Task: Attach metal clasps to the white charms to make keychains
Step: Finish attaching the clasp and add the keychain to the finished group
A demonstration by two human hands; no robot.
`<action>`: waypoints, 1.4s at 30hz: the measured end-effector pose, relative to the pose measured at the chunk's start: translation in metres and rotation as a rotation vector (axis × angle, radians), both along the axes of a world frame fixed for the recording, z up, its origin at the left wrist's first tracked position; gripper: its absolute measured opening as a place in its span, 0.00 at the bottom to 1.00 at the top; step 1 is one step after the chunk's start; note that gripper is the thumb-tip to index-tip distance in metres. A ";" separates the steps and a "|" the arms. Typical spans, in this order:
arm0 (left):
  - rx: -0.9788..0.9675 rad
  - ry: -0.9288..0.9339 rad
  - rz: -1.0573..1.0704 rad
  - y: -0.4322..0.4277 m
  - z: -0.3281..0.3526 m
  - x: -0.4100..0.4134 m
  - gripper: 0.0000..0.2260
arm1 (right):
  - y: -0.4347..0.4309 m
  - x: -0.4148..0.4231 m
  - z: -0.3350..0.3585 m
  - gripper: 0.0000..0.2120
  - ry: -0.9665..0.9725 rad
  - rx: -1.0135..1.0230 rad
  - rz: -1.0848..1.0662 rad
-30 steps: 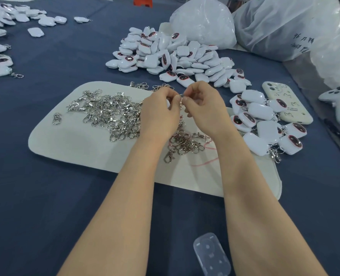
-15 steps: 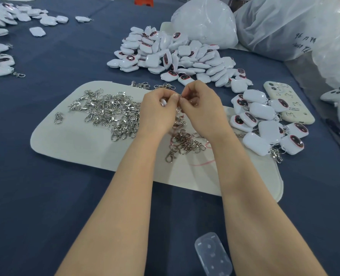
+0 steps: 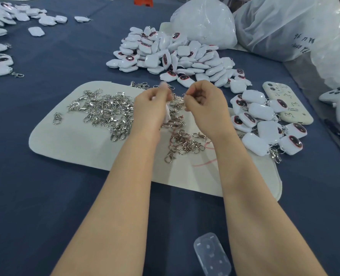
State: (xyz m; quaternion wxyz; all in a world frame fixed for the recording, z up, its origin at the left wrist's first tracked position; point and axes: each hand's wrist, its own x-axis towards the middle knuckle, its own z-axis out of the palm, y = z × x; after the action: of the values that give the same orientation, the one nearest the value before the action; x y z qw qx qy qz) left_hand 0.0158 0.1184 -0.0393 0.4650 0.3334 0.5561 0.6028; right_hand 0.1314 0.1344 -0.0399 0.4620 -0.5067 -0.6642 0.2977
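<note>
Head view, looking down: both hands hover just above the pale, felt-like mat (image 3: 75,140), close together but not touching. Left hand (image 3: 151,108) has its fingers curled round a white charm (image 3: 167,114), glossy and blurred, only an edge peeking out beneath the palm. Right hand (image 3: 207,108) pinches a small metal clasp (image 3: 183,95) between thumb and fingertip, with just a bit of its ring showing. Beneath them, loose clasps (image 3: 105,112) lie in a shiny silver tangle across the mat. Beyond the mat sits a heap of charms (image 3: 175,54), smooth pillow-shaped squares, some with dark oval faces rimmed in pink. To the right, finished keychains (image 3: 264,126) cluster beside a cream phone (image 3: 290,108). Crinkled plastic bags (image 3: 205,22) sit at the back on the dark blue cloth (image 3: 35,196).
</note>
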 end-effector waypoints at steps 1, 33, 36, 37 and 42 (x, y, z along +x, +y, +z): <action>-0.036 -0.185 0.012 0.001 0.003 -0.003 0.14 | 0.000 0.000 0.000 0.12 0.005 -0.008 -0.007; -0.009 0.188 -0.070 0.004 -0.009 0.006 0.11 | -0.001 -0.005 -0.002 0.06 -0.142 0.082 -0.008; 0.013 0.144 -0.026 0.002 -0.009 0.006 0.09 | -0.002 -0.007 -0.003 0.07 -0.153 0.096 -0.008; 0.033 0.108 -0.010 0.003 -0.008 0.005 0.06 | -0.002 -0.007 -0.003 0.07 -0.132 0.098 -0.020; 0.065 0.058 -0.009 0.004 -0.005 0.008 0.07 | -0.002 -0.006 -0.005 0.07 -0.127 0.096 -0.041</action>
State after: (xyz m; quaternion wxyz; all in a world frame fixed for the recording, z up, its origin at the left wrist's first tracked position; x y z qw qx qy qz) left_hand 0.0242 0.1219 -0.0441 0.4406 0.3680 0.5479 0.6085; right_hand 0.1258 0.1325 -0.0445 0.4489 -0.5154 -0.6950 0.2232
